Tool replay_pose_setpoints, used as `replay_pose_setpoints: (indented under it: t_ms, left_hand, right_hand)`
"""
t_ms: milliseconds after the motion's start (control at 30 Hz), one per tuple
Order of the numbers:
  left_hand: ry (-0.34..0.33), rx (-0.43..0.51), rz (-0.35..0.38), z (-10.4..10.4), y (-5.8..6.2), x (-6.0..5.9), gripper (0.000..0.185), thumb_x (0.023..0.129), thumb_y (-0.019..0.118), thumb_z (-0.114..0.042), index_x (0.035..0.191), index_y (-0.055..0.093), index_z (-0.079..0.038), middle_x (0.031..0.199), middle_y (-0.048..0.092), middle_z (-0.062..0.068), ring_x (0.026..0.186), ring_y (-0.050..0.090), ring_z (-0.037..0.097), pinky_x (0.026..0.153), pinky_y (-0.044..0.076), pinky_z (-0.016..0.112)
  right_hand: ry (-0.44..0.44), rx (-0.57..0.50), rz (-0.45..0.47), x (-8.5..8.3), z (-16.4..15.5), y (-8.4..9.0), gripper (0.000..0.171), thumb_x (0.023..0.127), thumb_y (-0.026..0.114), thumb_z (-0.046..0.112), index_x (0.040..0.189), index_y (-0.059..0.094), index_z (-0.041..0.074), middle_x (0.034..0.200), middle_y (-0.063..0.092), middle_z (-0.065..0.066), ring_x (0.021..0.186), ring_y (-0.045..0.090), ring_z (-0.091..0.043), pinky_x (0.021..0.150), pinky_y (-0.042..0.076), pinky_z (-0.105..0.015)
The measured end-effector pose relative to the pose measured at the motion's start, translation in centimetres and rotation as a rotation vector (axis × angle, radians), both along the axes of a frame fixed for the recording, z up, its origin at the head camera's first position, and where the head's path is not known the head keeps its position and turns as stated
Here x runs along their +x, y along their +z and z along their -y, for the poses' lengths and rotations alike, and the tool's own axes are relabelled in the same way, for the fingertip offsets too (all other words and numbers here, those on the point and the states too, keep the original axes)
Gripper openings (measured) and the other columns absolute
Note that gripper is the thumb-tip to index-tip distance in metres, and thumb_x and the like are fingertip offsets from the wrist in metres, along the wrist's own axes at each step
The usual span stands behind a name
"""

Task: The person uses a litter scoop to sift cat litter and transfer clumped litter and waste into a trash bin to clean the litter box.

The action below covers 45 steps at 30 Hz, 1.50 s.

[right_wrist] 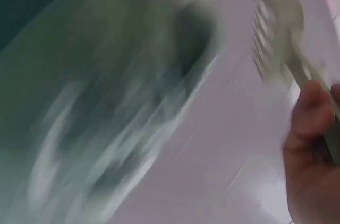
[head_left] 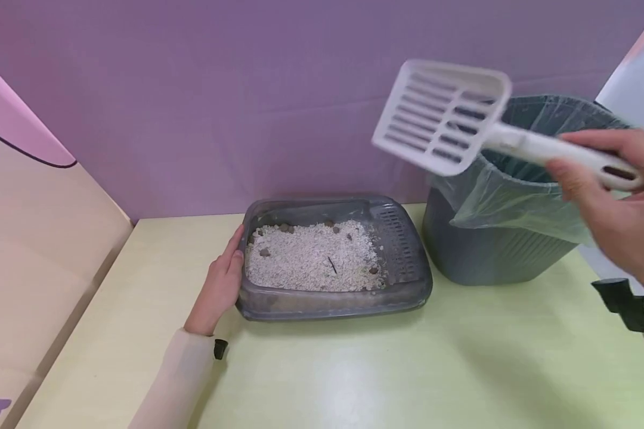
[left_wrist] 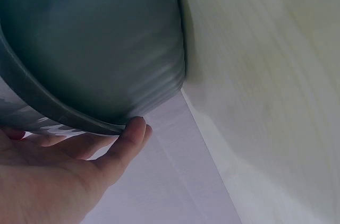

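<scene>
A grey litter tray (head_left: pixel 402 298) with pale litter (head_left: pixel 311 256) and a few dark clumps sits on the yellow-green table (head_left: pixel 386 369). My left hand (head_left: pixel 221 279) rests against the tray's left rim, thumb on the edge; the left wrist view shows the thumb (left_wrist: pixel 130 139) under the tray's rim (left_wrist: pixel 79 120). My right hand (head_left: pixel 617 208) grips the handle of a white slotted scoop (head_left: pixel 442 116), held in the air above the rim of a grey bin (head_left: pixel 494 250) lined with a green bag (head_left: pixel 504 190). The scoop (right_wrist: pixel 276 38) looks blurred in the right wrist view.
A purple wall (head_left: pixel 247 107) stands behind the table. A beige and pink panel (head_left: pixel 32 226) closes the left side. A white object (head_left: pixel 635 77) leans at the far right behind the bin.
</scene>
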<state>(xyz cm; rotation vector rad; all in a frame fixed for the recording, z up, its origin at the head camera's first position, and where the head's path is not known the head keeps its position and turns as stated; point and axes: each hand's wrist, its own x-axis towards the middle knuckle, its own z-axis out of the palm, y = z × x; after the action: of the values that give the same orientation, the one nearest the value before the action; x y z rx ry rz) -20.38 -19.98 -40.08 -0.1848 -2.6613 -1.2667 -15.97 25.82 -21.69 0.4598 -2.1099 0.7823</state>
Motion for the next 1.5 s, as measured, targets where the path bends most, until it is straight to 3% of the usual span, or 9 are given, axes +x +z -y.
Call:
replay_pose_setpoints:
  t_ms: [100, 233, 367, 500, 800, 1100, 1333, 1433, 1500]
  left_hand:
    - [-0.004, 0.006, -0.001, 0.0, 0.0, -0.1, 0.049, 0.104, 0.022, -0.028, 0.153, 0.017, -0.028, 0.074, 0.039, 0.012, 0.082, 0.046, 0.032, 0.087, 0.035, 0.047]
    - [-0.005, 0.014, 0.001, -0.1, -0.2, -0.2, 0.048, 0.104, 0.022, -0.029, 0.152, 0.017, -0.031, 0.068, 0.035, 0.008, 0.064, 0.038, 0.026, 0.084, 0.036, 0.045]
    - [-0.006, 0.016, 0.003, -0.3, -0.3, -0.4, 0.048, 0.104, 0.021, -0.030, 0.152, 0.016, -0.034, 0.065, 0.036, 0.008, 0.060, 0.034, 0.024, 0.085, 0.036, 0.044]
    - [-0.001, 0.010, 0.007, -0.4, -0.3, -0.4, 0.048, 0.104, 0.022, -0.029, 0.152, 0.017, -0.033, 0.067, 0.036, 0.009, 0.067, 0.040, 0.028, 0.086, 0.035, 0.045]
    - [0.000, 0.005, 0.003, -0.2, 0.0, -0.2, 0.048, 0.104, 0.022, -0.028, 0.152, 0.017, -0.030, 0.067, 0.036, 0.009, 0.064, 0.038, 0.026, 0.083, 0.036, 0.045]
    - [0.003, 0.005, -0.007, 0.0, -0.2, -0.1, 0.048, 0.104, 0.022, -0.027, 0.152, 0.018, -0.030, 0.069, 0.037, 0.010, 0.078, 0.046, 0.030, 0.087, 0.035, 0.047]
    - [0.003, 0.011, -0.005, 0.1, -0.2, -0.2, 0.048, 0.104, 0.022, -0.028, 0.152, 0.017, -0.032, 0.067, 0.036, 0.009, 0.067, 0.040, 0.027, 0.085, 0.036, 0.045]
    - [0.007, 0.012, -0.005, 0.1, -0.2, -0.2, 0.048, 0.104, 0.022, -0.029, 0.152, 0.018, -0.033, 0.068, 0.036, 0.009, 0.068, 0.040, 0.027, 0.083, 0.036, 0.045]
    - [0.010, 0.015, -0.005, 0.1, -0.2, -0.3, 0.048, 0.104, 0.022, -0.029, 0.152, 0.018, -0.033, 0.070, 0.036, 0.010, 0.072, 0.043, 0.027, 0.083, 0.037, 0.045]
  right_hand:
    - [0.099, 0.286, 0.019, 0.4, 3.1, -0.6, 0.031, 0.079, 0.077, 0.008, 0.108, 0.071, 0.006, 0.076, 0.060, 0.008, 0.053, 0.039, 0.000, 0.046, 0.030, -0.017]
    - [0.211, 0.501, 0.236, -0.6, 6.3, -2.6, 0.028, 0.079, 0.077, 0.015, 0.106, 0.069, 0.011, 0.082, 0.065, 0.003, 0.054, 0.045, -0.006, 0.051, 0.038, -0.024]
    - [0.223, 0.536, 0.483, -2.2, 7.6, -4.5, 0.024, 0.085, 0.072, 0.018, 0.106, 0.068, 0.007, 0.084, 0.066, 0.001, 0.058, 0.050, -0.008, 0.053, 0.039, -0.031]
    - [0.217, 0.557, 0.600, -3.5, 8.0, -5.7, 0.025, 0.087, 0.070, 0.018, 0.108, 0.068, 0.004, 0.079, 0.065, 0.004, 0.058, 0.051, -0.008, 0.058, 0.040, -0.035]
    - [0.251, 0.550, 0.683, -4.4, 8.2, -7.2, 0.026, 0.091, 0.065, 0.024, 0.110, 0.066, 0.006, 0.058, 0.051, 0.007, 0.048, 0.040, -0.012, 0.054, 0.035, -0.032]
    - [0.333, 0.532, 0.722, -4.8, 8.4, -8.0, 0.022, 0.091, 0.066, 0.023, 0.109, 0.067, 0.013, 0.053, 0.047, 0.007, 0.045, 0.035, -0.009, 0.050, 0.034, -0.030]
    - [0.397, 0.566, 0.751, -5.8, 9.5, -9.6, 0.026, 0.085, 0.072, 0.021, 0.109, 0.071, 0.012, 0.102, 0.068, 0.002, 0.074, 0.057, -0.011, 0.064, 0.044, -0.032]
    - [0.431, 0.599, 0.791, -6.1, 10.6, -10.1, 0.027, 0.085, 0.071, 0.020, 0.111, 0.071, 0.011, 0.106, 0.067, 0.001, 0.083, 0.059, -0.012, 0.069, 0.046, -0.033]
    - [0.458, 0.618, 0.841, -6.4, 11.4, -10.3, 0.029, 0.087, 0.069, 0.020, 0.114, 0.070, 0.010, 0.100, 0.067, 0.002, 0.075, 0.057, -0.012, 0.067, 0.045, -0.033]
